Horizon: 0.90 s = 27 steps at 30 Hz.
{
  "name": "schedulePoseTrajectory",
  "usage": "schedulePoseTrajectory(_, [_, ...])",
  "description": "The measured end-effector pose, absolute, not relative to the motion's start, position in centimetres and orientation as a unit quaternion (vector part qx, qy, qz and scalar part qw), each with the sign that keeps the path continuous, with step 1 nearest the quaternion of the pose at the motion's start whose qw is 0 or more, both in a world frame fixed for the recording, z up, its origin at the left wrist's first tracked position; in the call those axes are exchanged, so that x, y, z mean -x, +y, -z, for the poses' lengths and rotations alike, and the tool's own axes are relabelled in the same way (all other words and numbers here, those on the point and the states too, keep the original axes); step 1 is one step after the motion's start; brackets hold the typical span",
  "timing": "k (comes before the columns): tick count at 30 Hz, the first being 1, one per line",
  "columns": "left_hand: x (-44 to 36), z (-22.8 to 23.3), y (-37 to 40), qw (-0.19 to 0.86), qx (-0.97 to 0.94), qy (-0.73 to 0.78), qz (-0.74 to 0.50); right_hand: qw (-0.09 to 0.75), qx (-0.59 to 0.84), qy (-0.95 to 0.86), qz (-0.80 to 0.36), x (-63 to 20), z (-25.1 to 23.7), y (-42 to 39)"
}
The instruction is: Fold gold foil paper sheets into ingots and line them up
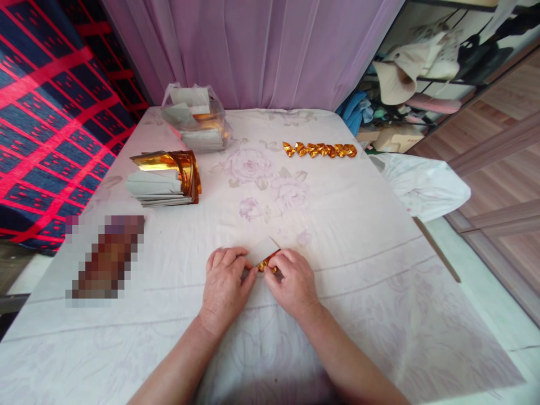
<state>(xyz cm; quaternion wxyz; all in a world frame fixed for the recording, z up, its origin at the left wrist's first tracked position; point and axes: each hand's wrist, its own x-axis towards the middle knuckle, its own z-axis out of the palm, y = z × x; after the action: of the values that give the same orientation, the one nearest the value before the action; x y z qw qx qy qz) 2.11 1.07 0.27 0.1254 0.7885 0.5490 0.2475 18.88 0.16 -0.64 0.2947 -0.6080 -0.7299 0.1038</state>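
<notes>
While pressed low on the cloth-covered surface (337,270), left hand (223,284) and right hand (293,281) meet knuckle to knuckle around a small gold foil paper (266,257). Left grip: fingers curled in, fingertips (248,273) pinching paper's left edge. Right grip: fingers curled, thumb and forefinger closed on gold folded part. Paper partly folded, white back flap sticking up and away between both hands, gold side peeking just under it. Paper lying near front centre of surface, touching cloth. Forearms coming in from bottom edge, bare.

Left of hands, well apart: pixelated brownish patch (107,256), cannot tell what.

Further back left: stack of gold foil sheets (164,179), white backs showing at left, gold edges curling at right, top sheet shiny.

Behind that, near far left corner: clear plastic bag (196,117) with more sheets inside, white and a bit of gold visible.

Far right of centre: row of folded gold pieces (319,149), set side by side, touching, in a line running left to right.

Cloth white with faint pink rose print. Off right edge of surface: white crumpled bag (426,185). Beyond far edge: purple curtain (253,50). Left side: red and blue checked blanket (46,112). Right background: shelf with clothes and hat (394,79), wooden floor.
</notes>
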Motion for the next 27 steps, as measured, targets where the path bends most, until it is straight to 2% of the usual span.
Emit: schedulePoseTrajectory(27, [-2.33, -0.08, 0.97, 0.12, -0.781, 0.56, -0.248, 0.285, 0.609, -0.734, -0.095, -18.9, 0.64, 0.34])
